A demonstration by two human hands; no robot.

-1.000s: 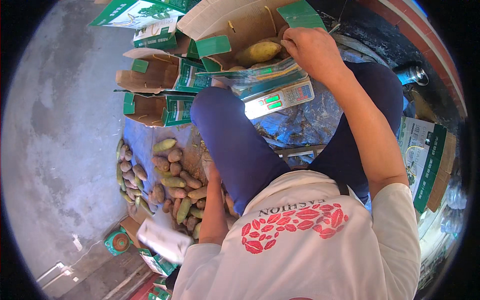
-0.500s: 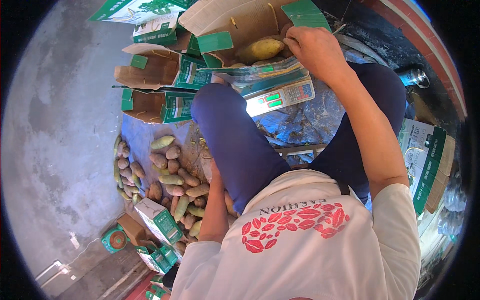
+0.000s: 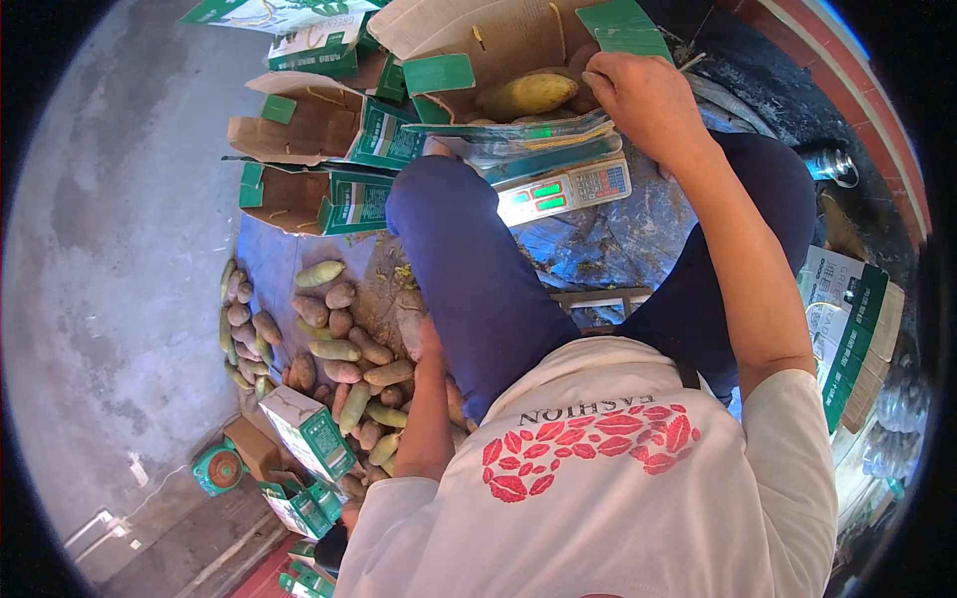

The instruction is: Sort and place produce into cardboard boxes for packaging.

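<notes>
My right hand [image 3: 650, 108] is closed at the right end of an open cardboard box [image 3: 498, 50], its fingers curled over the contents near the rim. What those fingers hold is hidden. Inside lie a long yellow-green vegetable [image 3: 533, 95] and some reddish-brown ones. The box rests on a digital scale [image 3: 568, 191] with lit green displays. Down beside my left knee, my left hand [image 3: 430, 341] is against a pinkish-brown tuber [image 3: 409, 321]. My leg hides most of its fingers. A pile of reddish tubers [image 3: 342, 371] and green elongated vegetables [image 3: 335, 350] spreads to its left.
Two open green-and-brown boxes [image 3: 289, 120] [image 3: 284, 199] stand left of the scale. More boxes [image 3: 309, 434] stand beyond the pile, near a round green dial scale [image 3: 217, 468]. At right are a carton [image 3: 842, 324] and a metal flask [image 3: 832, 166].
The view has shifted slightly. My right hand stays at the box's right end, and my left hand remains beside the tuber by my knee.
</notes>
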